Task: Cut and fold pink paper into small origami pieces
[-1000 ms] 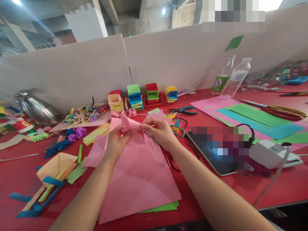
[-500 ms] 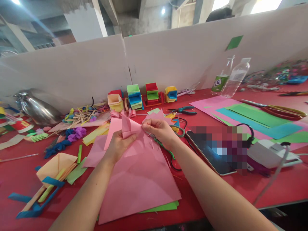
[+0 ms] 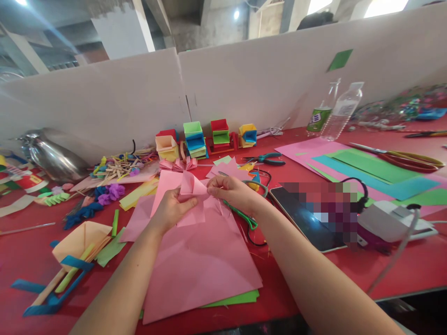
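A small folded piece of pink paper (image 3: 194,184) is held between my two hands, above larger pink sheets. My left hand (image 3: 175,205) grips its left side, thumb pressed on the front. At the paper's right edge, my right hand (image 3: 228,191) has thumb and forefinger pinched together on it. Underneath lies a stack of pink sheets (image 3: 206,274), with a green sheet (image 3: 237,299) showing at its lower edge. Green-handled scissors (image 3: 244,217) lie partly hidden beside my right wrist.
Small folded paper boxes (image 3: 194,139) stand along the white partition (image 3: 261,88). Pliers (image 3: 267,159) lie behind my right hand. To the right are a phone (image 3: 296,214), coloured sheets (image 3: 377,172), plastic bottles (image 3: 344,114) and large scissors (image 3: 401,157). A metal jug (image 3: 54,156) stands left.
The folded pink paper has come down slightly and its upper flap has tilted over. Both hands have shifted a little lower and keep their hold.
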A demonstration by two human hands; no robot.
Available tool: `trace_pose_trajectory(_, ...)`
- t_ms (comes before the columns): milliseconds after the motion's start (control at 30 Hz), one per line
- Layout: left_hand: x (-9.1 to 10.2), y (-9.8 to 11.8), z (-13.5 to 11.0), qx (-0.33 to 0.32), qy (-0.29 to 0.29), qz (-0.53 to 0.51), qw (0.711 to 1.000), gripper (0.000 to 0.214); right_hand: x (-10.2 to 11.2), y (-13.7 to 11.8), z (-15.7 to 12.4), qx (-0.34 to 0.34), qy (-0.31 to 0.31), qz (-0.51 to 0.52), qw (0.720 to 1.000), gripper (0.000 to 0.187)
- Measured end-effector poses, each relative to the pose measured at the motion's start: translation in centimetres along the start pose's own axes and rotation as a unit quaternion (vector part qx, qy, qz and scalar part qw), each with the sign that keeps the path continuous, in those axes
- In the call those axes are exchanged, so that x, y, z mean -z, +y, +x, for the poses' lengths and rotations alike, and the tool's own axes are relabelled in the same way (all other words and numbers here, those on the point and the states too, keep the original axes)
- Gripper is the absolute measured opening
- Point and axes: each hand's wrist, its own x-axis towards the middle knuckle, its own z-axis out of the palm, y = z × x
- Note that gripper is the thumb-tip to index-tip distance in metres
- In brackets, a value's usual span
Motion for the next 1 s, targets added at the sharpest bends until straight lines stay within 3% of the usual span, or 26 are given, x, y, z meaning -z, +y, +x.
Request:
trace_pose_trajectory(200, 0.0, 0.1, 0.2, -0.085, 0.025, 0.067, 0.994, 0.018, 0.2, 0.2, 0.1, 0.004, 0.006, -0.064, 0.998, 0.019)
trace_pose_trajectory(500, 0.1, -0.2, 0.2, -0.068, -0.004, 0.063, 0.996, 0.024, 0.2, 0.2, 0.0, -0.031, -0.037, -0.054, 0.997, 0.018)
trace_pose_trajectory(633, 0.1, -0.3, 0.1, -0.020, 0.009, 0.021, 1.000, 0.030, -0.2, 0.0, 0.2, 0.028, 0.044, -0.071, 0.996, 0.012)
trace_pose_trajectory(733, -0.1, -0.5, 0.3, 0.008, 0.026, -0.036, 0.999, 0.032, -0.6, 0.0, 0.3, 0.108, 0.114, -0.149, 0.976, 0.011)
trace_pose_trajectory(867, -0.6, -0.6, 0.5, 0.005, 0.038, -0.157, 0.987, 0.033, -0.9, 0.2, 0.4, 0.199, 0.120, -0.218, 0.948, 0.013)
trace_pose_trajectory(1000, -1.1, -0.5, 0.5, -0.010, 0.076, -0.168, 0.983, 0.041, -1.0, 0.2, 0.3, 0.194, 0.142, -0.218, 0.946, 0.011)
